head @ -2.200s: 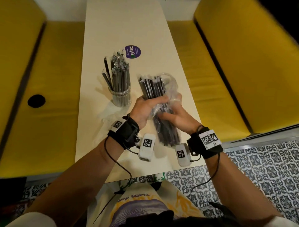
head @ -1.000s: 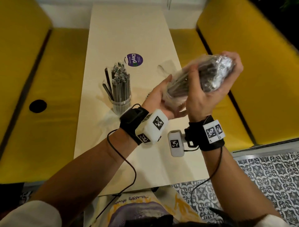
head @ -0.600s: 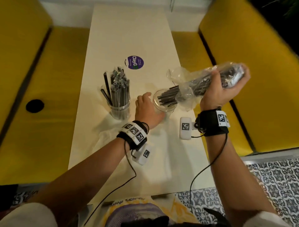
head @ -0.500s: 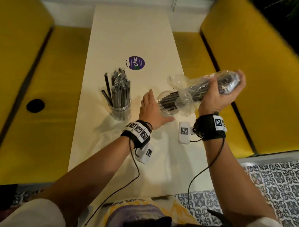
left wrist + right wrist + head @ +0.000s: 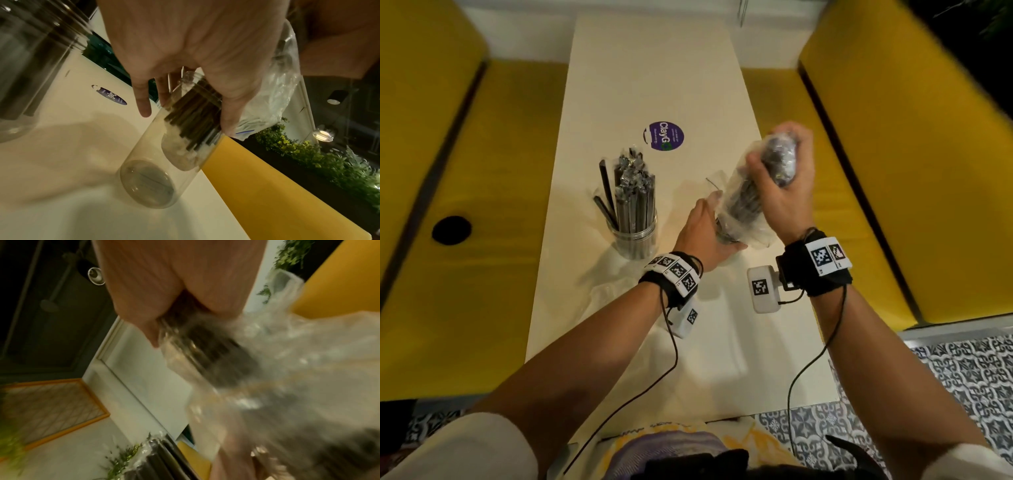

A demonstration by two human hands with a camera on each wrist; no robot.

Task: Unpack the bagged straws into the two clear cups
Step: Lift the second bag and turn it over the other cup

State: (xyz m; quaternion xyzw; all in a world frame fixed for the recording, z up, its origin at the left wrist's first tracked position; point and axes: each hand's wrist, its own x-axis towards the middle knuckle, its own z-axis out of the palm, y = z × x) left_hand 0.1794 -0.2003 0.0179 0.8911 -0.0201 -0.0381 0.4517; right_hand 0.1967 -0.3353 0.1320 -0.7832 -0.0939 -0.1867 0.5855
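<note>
My right hand grips the closed end of a clear bag of dark straws and holds it steeply tipped, open end down. The straws reach partway into the second clear cup. My left hand grips this cup near its rim, thumb on one side and fingers behind, and holds it tilted on the table. The bag's loose mouth hangs outside the rim. In the right wrist view the bag is blurred. The first clear cup stands to the left, packed with wrapped straws.
The long cream table carries a purple round sticker beyond the cups. Crumpled clear plastic lies by my left wrist. Yellow benches flank both sides, and the left one has a black round spot.
My right hand has swung the bag from lying sideways to nearly upright over the second cup. My left hand has closed round that cup. The straws have slid deeper into it.
</note>
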